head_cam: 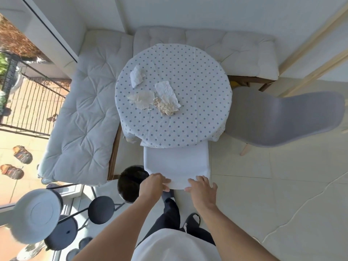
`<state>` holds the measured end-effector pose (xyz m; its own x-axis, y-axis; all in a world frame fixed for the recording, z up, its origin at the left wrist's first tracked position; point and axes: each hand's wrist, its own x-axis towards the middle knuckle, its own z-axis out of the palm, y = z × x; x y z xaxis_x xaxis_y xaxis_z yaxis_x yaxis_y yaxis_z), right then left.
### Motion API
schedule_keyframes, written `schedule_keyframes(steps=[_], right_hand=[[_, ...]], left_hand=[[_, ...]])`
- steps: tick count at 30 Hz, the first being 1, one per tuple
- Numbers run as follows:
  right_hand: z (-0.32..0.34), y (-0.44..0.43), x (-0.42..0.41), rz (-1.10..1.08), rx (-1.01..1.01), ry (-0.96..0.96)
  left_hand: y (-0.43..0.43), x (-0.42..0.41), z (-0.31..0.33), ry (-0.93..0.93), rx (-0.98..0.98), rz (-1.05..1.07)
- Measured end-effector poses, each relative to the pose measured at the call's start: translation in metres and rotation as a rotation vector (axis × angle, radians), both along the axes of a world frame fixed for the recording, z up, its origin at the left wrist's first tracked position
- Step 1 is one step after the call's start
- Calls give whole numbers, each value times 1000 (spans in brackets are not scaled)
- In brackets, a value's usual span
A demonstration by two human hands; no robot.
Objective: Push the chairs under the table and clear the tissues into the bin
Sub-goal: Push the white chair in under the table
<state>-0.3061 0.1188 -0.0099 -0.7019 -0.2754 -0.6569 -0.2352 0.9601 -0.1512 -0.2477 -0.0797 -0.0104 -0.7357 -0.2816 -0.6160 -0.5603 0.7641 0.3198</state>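
Note:
A round table point(188, 121) with a dotted white cloth stands ahead of me. Several crumpled tissues point(156, 93) lie on its left half, white and beige. A white chair point(177, 162) is tucked partly under the near edge of the table. My left hand point(153, 184) grips the top edge of its backrest, and my right hand point(202, 186) rests flat on that edge with fingers spread. A grey chair point(278, 119) stands at the table's right side, its seat out from under the cloth. A dark round bin point(130, 182) sits on the floor just left of the white chair.
Cushioned benches point(84, 119) wrap the table's left and far sides. Small round dark side tables point(100, 210) and a pale round stand point(35, 215) crowd the near left. Pale tiled floor point(273, 194) lies to the right. Sandals point(22, 154) lie outside on the left.

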Motion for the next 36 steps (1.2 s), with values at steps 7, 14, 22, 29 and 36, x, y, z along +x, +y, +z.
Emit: schedule_keyframes(steps=[7,14,22,29,36], right_hand=[[-3,2,4,-6,-14,-6],[13,41,-26,-132,-276,-178],[60,110,-53,-380,-382,33],[87,211,-61,-536,-450,182],[111,327,-71,-603,-504,324]], left_hand=[[3,12,-2,35,-5,-92],[-1,-6,9,-79,102,-165],[58,-78,41,38,83,-341],[146,-127,90,167,88,-467],[241,-142,130,265,85,-475]])
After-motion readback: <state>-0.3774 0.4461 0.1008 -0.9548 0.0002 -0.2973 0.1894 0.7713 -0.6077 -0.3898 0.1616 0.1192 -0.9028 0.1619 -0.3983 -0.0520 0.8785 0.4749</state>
